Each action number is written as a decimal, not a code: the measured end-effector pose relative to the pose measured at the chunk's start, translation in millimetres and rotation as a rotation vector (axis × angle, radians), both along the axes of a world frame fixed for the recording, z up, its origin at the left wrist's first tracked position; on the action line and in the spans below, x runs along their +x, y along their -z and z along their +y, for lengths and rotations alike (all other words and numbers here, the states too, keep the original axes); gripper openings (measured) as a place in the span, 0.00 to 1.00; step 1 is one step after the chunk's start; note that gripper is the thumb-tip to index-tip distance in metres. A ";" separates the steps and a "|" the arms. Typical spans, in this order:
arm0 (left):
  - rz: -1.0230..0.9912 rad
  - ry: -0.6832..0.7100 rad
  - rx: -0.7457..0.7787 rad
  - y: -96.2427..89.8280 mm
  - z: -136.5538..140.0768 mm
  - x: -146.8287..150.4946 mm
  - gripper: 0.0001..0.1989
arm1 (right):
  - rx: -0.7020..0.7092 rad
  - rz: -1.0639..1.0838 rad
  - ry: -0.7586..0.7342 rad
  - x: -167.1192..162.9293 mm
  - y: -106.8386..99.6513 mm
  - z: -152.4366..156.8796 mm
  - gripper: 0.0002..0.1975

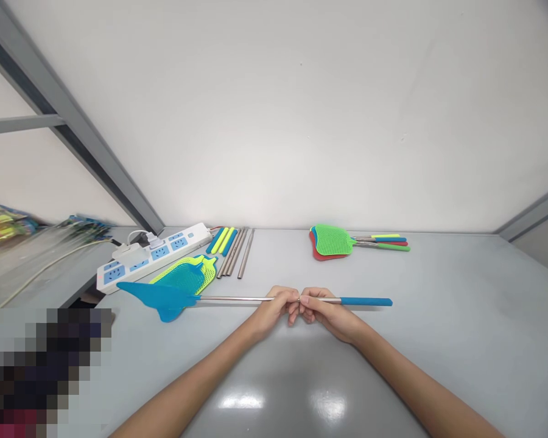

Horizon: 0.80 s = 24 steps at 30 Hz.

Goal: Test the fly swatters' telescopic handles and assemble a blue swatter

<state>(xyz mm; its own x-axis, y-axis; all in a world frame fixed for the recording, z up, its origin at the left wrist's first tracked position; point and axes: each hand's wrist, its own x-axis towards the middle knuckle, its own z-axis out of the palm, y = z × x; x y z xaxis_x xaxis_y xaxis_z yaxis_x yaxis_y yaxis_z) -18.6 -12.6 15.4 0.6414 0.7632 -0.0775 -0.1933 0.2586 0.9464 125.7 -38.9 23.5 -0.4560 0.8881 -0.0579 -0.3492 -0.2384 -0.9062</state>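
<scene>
A blue fly swatter with a metal telescopic rod lies level across my view, held above the grey table. Its blue head points left and its blue handle points right. Around the middle of the rod, my left hand is closed. Right beside it, my right hand also grips the rod, the two thumbs nearly meeting. Beyond the swatter's head lie loose yellow and blue swatter heads, partly covered. Several bare metal rods and blue and yellow handle grips rest behind them.
A white power strip with plugs stands at the left. Several whole fly swatters, the top one green, are stacked at the back right against the wall. Plastic-wrapped packages lie on the far-left surface. A blurred patch covers the lower left.
</scene>
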 end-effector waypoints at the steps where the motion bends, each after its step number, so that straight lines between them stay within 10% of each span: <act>1: -0.005 0.003 0.000 0.1 0.0 -0.3 0.16 | 0.011 -0.008 -0.010 -0.2 -0.7 -0.2 0.10; 24: 0.244 -0.007 0.218 -1.4 -2.1 0.5 0.27 | 0.017 -0.115 0.085 0.2 14.7 4.6 0.22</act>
<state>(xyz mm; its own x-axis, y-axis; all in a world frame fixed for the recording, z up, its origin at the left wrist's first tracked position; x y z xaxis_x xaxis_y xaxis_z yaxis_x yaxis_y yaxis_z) -18.1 -14.8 16.8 0.6188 0.7831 -0.0626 0.0447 0.0444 0.9980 125.9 -34.3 8.8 -0.3699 0.9247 -0.0901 -0.2610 -0.1965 -0.9451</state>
